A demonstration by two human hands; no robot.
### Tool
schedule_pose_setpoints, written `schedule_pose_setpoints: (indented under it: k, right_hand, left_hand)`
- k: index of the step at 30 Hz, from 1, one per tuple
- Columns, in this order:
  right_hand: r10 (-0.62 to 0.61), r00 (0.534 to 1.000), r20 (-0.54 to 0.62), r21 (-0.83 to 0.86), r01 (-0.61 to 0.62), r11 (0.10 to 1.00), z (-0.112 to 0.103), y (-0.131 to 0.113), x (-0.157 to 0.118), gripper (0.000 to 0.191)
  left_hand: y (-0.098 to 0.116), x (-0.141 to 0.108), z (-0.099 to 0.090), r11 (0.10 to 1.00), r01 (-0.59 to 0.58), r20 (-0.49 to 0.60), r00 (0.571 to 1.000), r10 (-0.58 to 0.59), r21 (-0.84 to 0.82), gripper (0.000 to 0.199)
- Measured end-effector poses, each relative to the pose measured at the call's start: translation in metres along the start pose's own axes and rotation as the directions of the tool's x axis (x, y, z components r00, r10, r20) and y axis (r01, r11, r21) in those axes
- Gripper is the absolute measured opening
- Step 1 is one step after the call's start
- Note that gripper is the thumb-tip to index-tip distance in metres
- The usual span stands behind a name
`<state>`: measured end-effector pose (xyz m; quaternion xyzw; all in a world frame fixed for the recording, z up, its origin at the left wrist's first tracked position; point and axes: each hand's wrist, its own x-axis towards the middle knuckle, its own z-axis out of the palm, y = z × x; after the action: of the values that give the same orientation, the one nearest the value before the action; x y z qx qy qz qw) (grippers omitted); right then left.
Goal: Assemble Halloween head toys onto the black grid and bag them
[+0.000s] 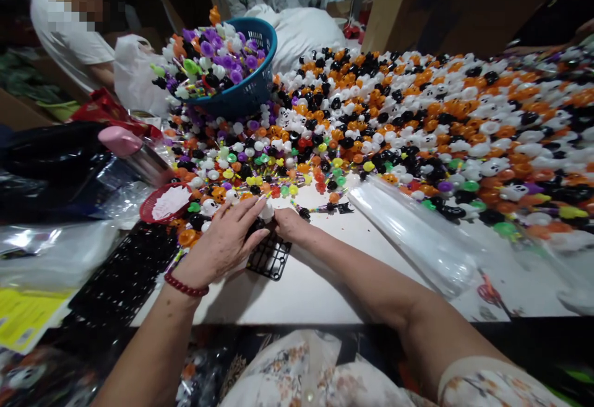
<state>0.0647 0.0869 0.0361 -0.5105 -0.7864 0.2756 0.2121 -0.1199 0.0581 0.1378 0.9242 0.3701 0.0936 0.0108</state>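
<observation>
My left hand (pixel 227 237), with a dark red bead bracelet (pixel 186 286) at the wrist, reaches over a black plastic grid rack (pixel 271 260). Its fingers are stretched out, the thumb apart from them. A small white plastic piece (pixel 266 210) shows beside its fingertips, between both hands. My right hand (pixel 291 224) is at the rack's far right corner with its fingers curled in; what they hold is hidden. Just beyond it, a thin stick toy with a black end (pixel 341 208) lies on the white tabletop (pixel 325 277).
Orange, white and black Halloween figures (pixel 399 104) are heaped across the back and right. A blue basket (pixel 257 94) of similar toys stands behind. Clear plastic bags (pixel 413 234) lie right. Left are a red basket (pixel 153 203) with white slips and a pink-lidded bottle (pixel 134 153).
</observation>
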Motion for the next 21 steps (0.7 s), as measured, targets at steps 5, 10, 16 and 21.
schedule_pose_setpoints:
  k: [5, 10, 16, 21]
  right_hand:
    - [-0.013, 1.000, -0.006, -0.019, 0.013, 1.000, 0.003, 0.000, 0.004, 0.018]
    - [-0.011, 1.000, 0.015, -0.075, 0.012, 0.997, 0.004, 0.002, 0.006, 0.028]
    - [-0.036, 0.998, 0.049, -0.166, 0.043, 0.985, 0.005, -0.001, 0.005, 0.030]
    - [-0.063, 0.997, 0.052, -0.226, 0.073, 0.971, 0.008, -0.003, 0.000, 0.025]
  left_hand:
    - [0.000, 0.010, 0.002, 0.998, -0.047, 0.012, 0.999, 0.046, 0.050, 0.048]
    - [-0.005, 0.014, 0.005, 0.999, -0.050, 0.034, 0.998, 0.051, -0.010, 0.045]
    - [-0.003, 0.015, 0.002, 0.997, -0.009, 0.064, 0.998, 0.014, -0.079, 0.046]
    - [-0.008, 0.015, 0.009, 0.998, -0.046, 0.040, 0.998, 0.048, -0.049, 0.046]
